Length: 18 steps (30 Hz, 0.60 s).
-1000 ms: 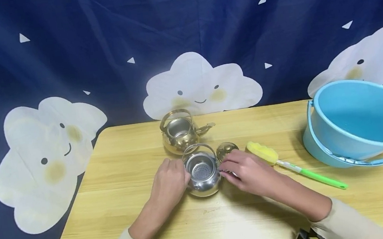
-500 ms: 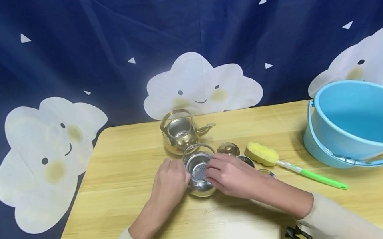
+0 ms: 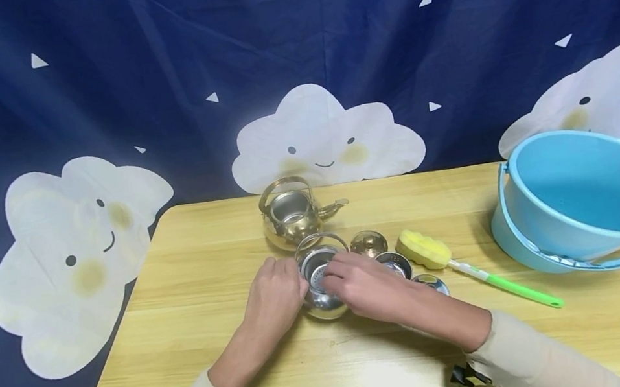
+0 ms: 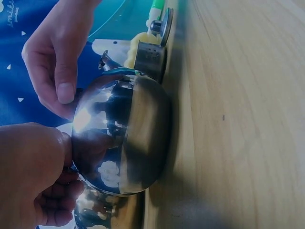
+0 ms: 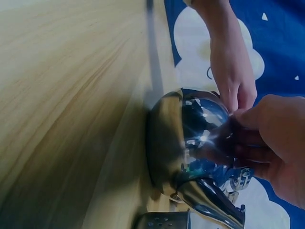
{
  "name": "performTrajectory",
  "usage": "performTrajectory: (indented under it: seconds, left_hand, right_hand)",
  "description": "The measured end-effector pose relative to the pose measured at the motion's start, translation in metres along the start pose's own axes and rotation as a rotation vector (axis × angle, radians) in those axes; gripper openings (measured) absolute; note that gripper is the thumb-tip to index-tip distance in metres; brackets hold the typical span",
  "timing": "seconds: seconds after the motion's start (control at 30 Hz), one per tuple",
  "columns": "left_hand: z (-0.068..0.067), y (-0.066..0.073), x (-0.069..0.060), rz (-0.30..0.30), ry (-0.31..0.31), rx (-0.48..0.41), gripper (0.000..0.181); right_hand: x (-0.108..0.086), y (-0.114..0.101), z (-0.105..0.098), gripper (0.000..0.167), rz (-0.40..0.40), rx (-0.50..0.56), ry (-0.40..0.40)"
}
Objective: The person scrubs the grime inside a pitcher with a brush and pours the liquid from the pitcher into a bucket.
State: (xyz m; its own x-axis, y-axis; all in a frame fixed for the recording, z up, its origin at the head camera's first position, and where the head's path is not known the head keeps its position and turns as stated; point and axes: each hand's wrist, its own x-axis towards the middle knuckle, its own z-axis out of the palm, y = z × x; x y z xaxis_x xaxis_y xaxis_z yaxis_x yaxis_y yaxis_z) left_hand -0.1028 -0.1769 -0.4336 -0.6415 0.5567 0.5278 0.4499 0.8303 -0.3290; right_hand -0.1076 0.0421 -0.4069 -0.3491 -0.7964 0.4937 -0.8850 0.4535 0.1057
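Note:
A silver teapot [image 3: 325, 308] stands upright on the table, its arched handle raised and a perforated tea strainer [image 3: 316, 277] inside its opening. My left hand [image 3: 276, 293] grips the teapot's left side near the rim with curled fingers. Reaching over the opening from the right, my right hand [image 3: 365, 283] pinches at the strainer's rim; its fingertips are partly hidden. In the left wrist view, both hands sit at the top of the shiny silver body. The teapot's spout [image 5: 205, 195] shows in the right wrist view. A gold teapot [image 3: 285, 231] without a lid stands just behind.
Right of the silver teapot lie a gold lid [image 3: 368, 243], a second strainer [image 3: 404, 265] and a silver lid [image 3: 435, 282]. Beyond them is a yellow sponge brush [image 3: 423, 248] with a green handle. A blue bucket [image 3: 517, 231] stands at the right.
My right hand has moved left from the teapot's right edge to over its opening, uncovering the second strainer and silver lid. My left hand has stayed in place.

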Motion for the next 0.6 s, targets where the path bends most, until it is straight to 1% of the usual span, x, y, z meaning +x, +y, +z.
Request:
performTrajectory:
  seconds: [0.23,0.47,0.6]
  left_hand:
    - [-0.0003,-0.0001,0.0002,0.002,0.009,0.011,0.024]
    - [-0.0009,0.0000,0.0004,-0.012,0.041,-0.014,0.022]
    - [-0.0002,0.0006,0.0002,-0.023,0.053,-0.037,0.020]
  right_hand:
    - [0.0011,-0.0020,0.0043,0.024,-0.006,-0.023,-0.060]
    - [0.0015,-0.0032,0.0030,0.021,0.029,-0.003,-0.107]
    - [0.0010,-0.0031,0.0049,0.020,0.033,0.006,-0.117]
